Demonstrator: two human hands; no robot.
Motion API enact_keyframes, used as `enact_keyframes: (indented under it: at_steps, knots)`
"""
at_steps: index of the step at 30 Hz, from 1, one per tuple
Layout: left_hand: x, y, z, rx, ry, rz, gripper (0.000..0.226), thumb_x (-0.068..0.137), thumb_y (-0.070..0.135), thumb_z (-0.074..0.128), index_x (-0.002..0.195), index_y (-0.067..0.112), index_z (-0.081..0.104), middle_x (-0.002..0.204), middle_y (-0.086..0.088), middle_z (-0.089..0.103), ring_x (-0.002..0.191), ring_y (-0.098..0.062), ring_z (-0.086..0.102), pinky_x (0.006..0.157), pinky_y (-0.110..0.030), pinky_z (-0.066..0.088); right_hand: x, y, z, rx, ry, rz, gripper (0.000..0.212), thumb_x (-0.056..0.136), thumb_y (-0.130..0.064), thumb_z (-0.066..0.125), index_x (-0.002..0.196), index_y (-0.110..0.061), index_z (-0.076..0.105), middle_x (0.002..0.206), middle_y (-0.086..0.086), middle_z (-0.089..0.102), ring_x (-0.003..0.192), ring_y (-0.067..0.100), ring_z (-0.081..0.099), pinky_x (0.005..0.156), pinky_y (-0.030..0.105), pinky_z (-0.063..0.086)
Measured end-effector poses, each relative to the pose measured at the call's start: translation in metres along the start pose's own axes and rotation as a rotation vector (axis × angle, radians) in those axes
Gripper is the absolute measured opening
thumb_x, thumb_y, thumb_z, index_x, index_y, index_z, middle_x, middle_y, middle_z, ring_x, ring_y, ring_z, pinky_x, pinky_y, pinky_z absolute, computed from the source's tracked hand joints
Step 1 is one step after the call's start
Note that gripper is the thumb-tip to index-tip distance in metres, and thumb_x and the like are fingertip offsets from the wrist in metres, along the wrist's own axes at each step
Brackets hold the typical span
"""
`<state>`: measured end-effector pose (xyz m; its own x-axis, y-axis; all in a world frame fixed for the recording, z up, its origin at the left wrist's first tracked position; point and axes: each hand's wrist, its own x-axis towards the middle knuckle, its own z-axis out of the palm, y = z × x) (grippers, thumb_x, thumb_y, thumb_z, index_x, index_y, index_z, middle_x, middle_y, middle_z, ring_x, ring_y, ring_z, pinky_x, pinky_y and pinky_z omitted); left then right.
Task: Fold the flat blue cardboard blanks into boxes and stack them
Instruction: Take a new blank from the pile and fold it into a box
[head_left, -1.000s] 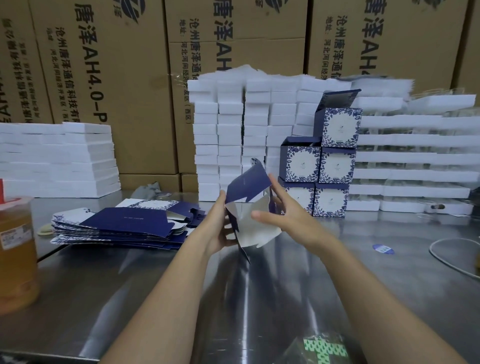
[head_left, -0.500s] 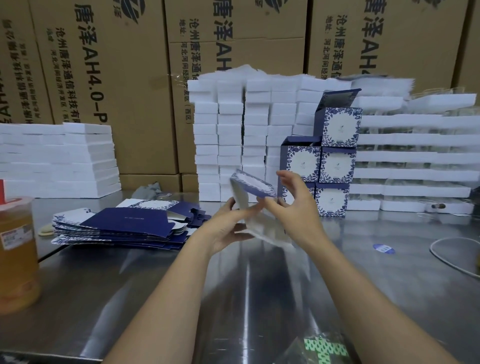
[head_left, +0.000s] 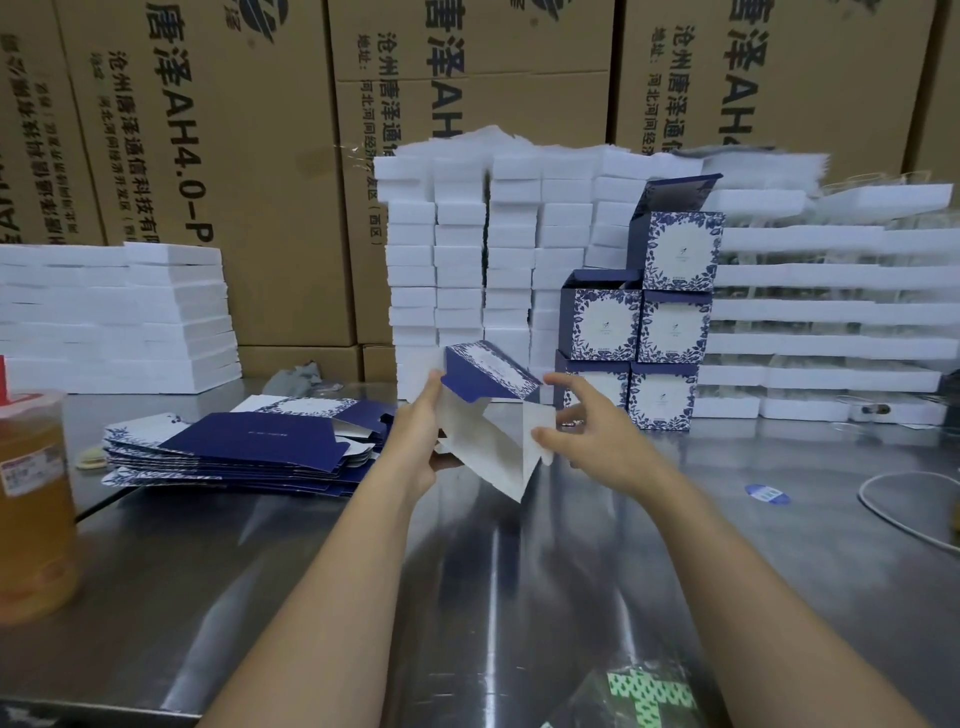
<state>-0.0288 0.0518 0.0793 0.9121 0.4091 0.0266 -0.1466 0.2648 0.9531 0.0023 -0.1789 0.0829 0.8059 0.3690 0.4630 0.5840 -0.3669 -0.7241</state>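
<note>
While our left hand is gripping the half-folded blank mid-frame, we're holding the right hand spread. Its thumb is touching the white flap.

The single head-worn camera looks forward and down across the steel table toward brown cartons.
</note>
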Motion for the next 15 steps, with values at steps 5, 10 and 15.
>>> enact_keyframes:
  at_steps: [5, 10, 15]
  knots:
    - [-0.006, 0.002, -0.002, -0.018, -0.080, 0.035, 0.044, 0.104, 0.049, 0.062, 0.135, 0.017, 0.064, 0.125, -0.010, 0.070, 0.112, -0.031, 0.070, 0.071, -0.051, 0.066, 0.004, 0.010, -0.001, -0.022, 0.210, -0.142, 0.058, 0.104, -0.017, 0.058, 0.135, -0.065, 0.044, 0.084, 0.012, 0.072, 0.060, 0.016, 0.072, 0.067, 0.041, 0.060]
    - [-0.012, -0.002, -0.004, 0.507, 0.108, 0.700, 0.074, 0.107, 0.017, 0.058, 0.159, 0.057, 0.023, 0.105, 0.056, 0.049, 0.085, 0.022, 0.056, 0.076, -0.007, 0.047, 0.007, 0.006, -0.007, 0.135, 0.240, -0.100, 0.044, 0.104, -0.002, 0.046, 0.103, -0.031, 0.079, 0.079, -0.006, 0.069, 0.057, 0.005, 0.060, 0.077, 0.057, 0.063]
    - [-0.009, -0.003, -0.005, 0.746, 0.169, 0.856, 0.052, 0.108, 0.020, 0.051, 0.135, 0.064, 0.047, 0.080, 0.005, 0.067, 0.055, -0.021, 0.050, 0.066, -0.038, 0.050, 0.004, 0.006, -0.023, 0.162, -0.089, 0.045, 0.072, 0.092, 0.015, 0.053, 0.148, -0.030, 0.055, 0.129, 0.003, 0.068, 0.104, 0.021, 0.065, 0.091, 0.034, 0.057]
